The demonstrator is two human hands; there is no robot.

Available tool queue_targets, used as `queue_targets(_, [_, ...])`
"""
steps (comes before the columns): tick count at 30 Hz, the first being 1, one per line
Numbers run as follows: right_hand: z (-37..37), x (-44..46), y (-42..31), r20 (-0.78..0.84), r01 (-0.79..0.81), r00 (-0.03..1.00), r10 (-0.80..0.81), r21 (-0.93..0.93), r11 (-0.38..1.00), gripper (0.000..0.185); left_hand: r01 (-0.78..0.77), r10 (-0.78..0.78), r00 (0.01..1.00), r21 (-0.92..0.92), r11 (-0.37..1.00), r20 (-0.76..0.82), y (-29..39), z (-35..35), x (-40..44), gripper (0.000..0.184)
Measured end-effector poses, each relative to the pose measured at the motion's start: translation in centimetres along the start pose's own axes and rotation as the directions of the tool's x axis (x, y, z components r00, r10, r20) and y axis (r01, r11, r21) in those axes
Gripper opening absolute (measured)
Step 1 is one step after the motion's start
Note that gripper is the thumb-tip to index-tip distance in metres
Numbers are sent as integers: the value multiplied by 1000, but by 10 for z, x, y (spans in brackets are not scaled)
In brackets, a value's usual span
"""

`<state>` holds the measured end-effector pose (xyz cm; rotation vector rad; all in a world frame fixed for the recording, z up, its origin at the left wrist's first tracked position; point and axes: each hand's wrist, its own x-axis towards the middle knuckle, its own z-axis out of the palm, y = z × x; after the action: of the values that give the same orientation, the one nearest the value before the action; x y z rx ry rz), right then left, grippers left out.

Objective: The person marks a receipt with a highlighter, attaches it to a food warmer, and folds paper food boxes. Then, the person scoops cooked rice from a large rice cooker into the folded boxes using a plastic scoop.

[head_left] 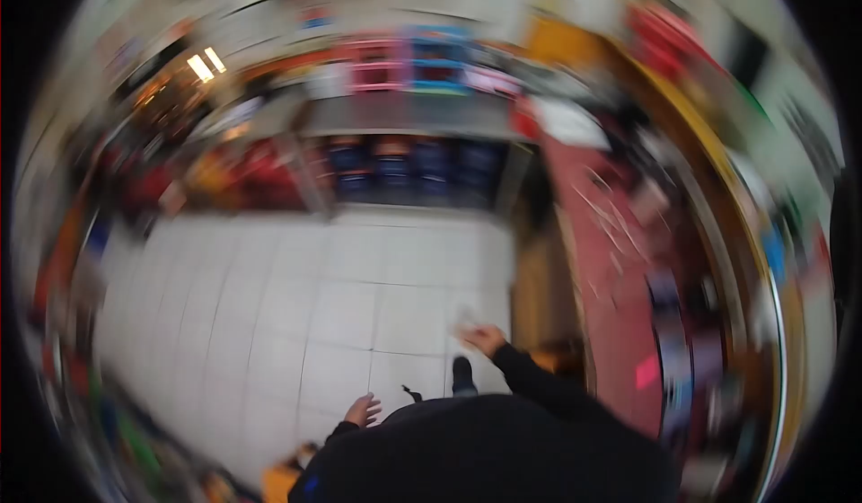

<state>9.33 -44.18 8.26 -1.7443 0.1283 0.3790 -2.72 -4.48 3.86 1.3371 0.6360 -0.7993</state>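
My right hand (485,339) is held out over the floor in front of me, its fingers closed. At its fingertips shows a small pale, see-through-looking thing (464,321), too blurred for me to name. Lower and to the left, my left hand (364,410) hangs near my body with its fingers apart and nothing in it. Both arms wear dark sleeves.
White floor tiles (341,314) lie below me, with my dark shoe (461,375) on them. On the right runs a red-topped workbench (620,323) with wires (611,220) and blurred items. Ahead, a grey table (404,115) bears pink (375,63) and blue racks (438,58); blue bins (431,166) sit beneath.
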Motion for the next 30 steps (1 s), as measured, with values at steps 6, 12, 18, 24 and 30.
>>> queue_targets(6, [100, -89, -94, 7, 203, 979, -204, 65, 977, 24, -167, 212, 818, -132, 977, 535, 101, 91, -69, 54])
queue_targets(12, [54, -157, -61, -251, 204, 959, -134, 278, 939, 21, -293, 360, 800, -212, 933, 480, 132, 150, -85, 38])
queue_targets(18, [-92, -267, 37, -803, 234, 581, 135, 324, 917, 19, -375, 338, 776, -41, 926, 533, 141, 199, -87, 34])
queue_targets(24, [-252, -367, 90, -899, 290, 202, 389, 434, 853, 22, -355, 206, 715, 93, 930, 668, 136, 317, -65, 30])
queue_targets(30, [-443, -363, 127, -926, 205, 205, 317, 357, 911, 24, -414, 113, 700, 272, 869, 706, 135, 451, -41, 25])
